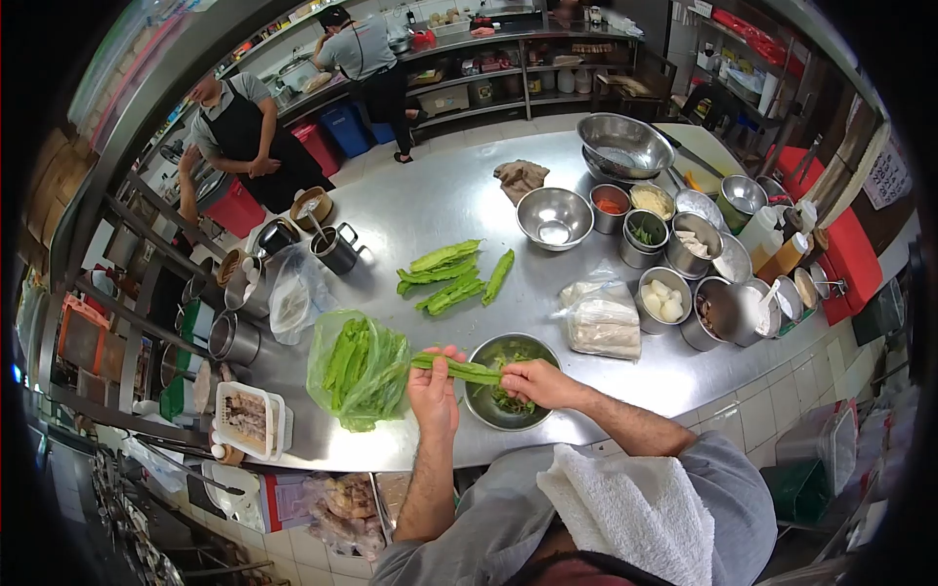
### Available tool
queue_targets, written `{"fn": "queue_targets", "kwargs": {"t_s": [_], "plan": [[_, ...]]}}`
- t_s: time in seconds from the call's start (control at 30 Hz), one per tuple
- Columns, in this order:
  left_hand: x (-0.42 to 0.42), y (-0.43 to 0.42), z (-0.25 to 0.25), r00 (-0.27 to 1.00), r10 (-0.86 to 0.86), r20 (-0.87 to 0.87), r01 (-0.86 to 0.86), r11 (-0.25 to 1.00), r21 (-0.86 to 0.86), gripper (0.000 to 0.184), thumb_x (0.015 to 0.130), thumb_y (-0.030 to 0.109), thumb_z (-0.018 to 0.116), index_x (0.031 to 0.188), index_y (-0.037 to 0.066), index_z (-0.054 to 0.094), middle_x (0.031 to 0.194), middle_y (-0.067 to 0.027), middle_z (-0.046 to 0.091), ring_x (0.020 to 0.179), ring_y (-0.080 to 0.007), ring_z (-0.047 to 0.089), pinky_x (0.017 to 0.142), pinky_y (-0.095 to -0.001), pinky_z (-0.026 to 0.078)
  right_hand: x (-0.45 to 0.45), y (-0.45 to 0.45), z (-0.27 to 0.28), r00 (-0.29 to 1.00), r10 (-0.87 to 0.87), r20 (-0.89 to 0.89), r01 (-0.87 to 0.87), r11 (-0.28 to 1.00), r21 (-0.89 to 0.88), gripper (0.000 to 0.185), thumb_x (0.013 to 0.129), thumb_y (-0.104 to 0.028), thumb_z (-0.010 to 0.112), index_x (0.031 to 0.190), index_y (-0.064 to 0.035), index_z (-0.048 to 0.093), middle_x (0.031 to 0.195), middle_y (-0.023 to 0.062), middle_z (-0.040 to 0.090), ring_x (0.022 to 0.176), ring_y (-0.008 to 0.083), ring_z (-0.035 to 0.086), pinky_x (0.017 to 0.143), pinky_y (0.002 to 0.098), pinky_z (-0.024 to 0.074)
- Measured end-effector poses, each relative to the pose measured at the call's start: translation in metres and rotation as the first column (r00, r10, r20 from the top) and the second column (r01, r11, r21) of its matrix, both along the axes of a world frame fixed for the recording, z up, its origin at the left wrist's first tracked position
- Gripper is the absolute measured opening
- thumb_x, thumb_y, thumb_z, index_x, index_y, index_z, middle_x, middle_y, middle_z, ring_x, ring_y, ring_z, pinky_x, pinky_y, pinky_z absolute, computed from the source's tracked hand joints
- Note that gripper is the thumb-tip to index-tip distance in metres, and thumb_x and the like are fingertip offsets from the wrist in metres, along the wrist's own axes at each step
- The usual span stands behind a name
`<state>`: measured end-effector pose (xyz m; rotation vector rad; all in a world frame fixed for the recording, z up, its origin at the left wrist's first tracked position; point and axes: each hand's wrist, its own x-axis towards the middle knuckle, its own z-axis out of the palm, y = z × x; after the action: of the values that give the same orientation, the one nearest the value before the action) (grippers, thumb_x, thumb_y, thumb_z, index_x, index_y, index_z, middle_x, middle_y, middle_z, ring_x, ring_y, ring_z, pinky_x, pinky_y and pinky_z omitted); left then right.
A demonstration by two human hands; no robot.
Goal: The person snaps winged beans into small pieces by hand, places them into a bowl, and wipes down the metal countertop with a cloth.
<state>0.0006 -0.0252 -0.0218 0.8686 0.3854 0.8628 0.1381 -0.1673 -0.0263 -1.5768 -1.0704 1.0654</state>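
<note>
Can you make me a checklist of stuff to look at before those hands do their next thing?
1. Long green pod held by the left hand and the right hand: ok, one near each end.
2. Metal bowl close by: ok, it sits on the table under the right hand.
3. Room in the bowl: cannot tell, green bits are inside but the right hand hides some.
4. Plastic bag of pods apart from the bowl: ok, there's a gap.
5. Loose pods all in the bag: not ok, several lie on the table.
6. White towel out of the bowl: ok, it's draped on the person.
</note>
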Motion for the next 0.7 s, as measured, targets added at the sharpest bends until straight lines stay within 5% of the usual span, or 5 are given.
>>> {"fn": "queue_targets", "kwargs": {"t_s": [0.07,0.13,0.2,0.27,0.7], "plan": [[0.001,-0.009,0.001,0.997,0.031,-0.075,-0.03,1.0,0.007,0.032,0.089,0.009,0.061,0.118,0.002,0.049,0.116,-0.0154,0.057,0.106,-0.027,0.057,0.093,-0.0405,0.045,0.004,-0.006,0.0,0.972,-0.054,0.229,0.029,0.994,0.11,0.02,0.093,-0.02,0.052,0.095,-0.0012,0.059,0.073,0.0144,0.06,0.064,0.0275,0.058,0.061,0.0381,0.0452],[0.009,-0.019,0.01,0.768,0.584,-0.263,-0.32,0.705,0.633,0.049,0.084,0.008,0.065,0.128,0.001,0.044,0.129,-0.0179,0.048,0.124,-0.029,0.042,0.106,-0.0464,0.031,0.009,-0.01,0.0,0.866,-0.167,0.472,0.093,0.98,0.176,0.02,0.092,-0.018,0.051,0.088,-0.0003,0.058,0.079,0.0201,0.06,0.074,0.0393,0.057,0.067,0.0453,0.0443],[0.005,-0.019,0.014,0.703,0.692,-0.164,-0.22,0.432,0.875,0.063,0.08,0.013,0.07,0.134,0.005,0.04,0.137,-0.0147,0.042,0.133,-0.0269,0.03,0.11,-0.0481,0.02,0.012,-0.014,0.004,0.852,-0.149,0.502,0.108,0.988,0.11,0.021,0.091,-0.018,0.052,0.082,0.0004,0.056,0.083,0.0215,0.06,0.081,0.0407,0.057,0.07,0.0477,0.0435],[-0.001,-0.028,0.022,0.737,0.566,-0.369,0.469,-0.035,0.882,0.058,0.08,0.017,0.068,0.133,0.009,0.044,0.132,-0.0094,0.048,0.126,-0.0247,0.04,0.109,-0.0451,0.022,0.011,-0.015,0.001,0.814,-0.118,0.569,0.055,0.99,0.126,0.019,0.09,-0.017,0.053,0.083,0.0005,0.057,0.084,0.0208,0.061,0.081,0.0395,0.058,0.07,0.0472,0.0444],[-0.014,-0.003,0.006,0.77,0.034,-0.637,0.613,0.239,0.753,0.023,0.083,0.014,0.063,0.102,0.003,0.062,0.094,-0.0122,0.061,0.091,-0.0314,0.056,0.079,-0.0397,0.044,-0.014,-0.007,0.011,0.722,-0.019,0.692,-0.099,0.986,0.131,0.015,0.087,-0.016,0.056,0.084,-0.0017,0.061,0.077,0.0147,0.062,0.074,0.0351,0.06,0.064,0.0447,0.0474]]}}
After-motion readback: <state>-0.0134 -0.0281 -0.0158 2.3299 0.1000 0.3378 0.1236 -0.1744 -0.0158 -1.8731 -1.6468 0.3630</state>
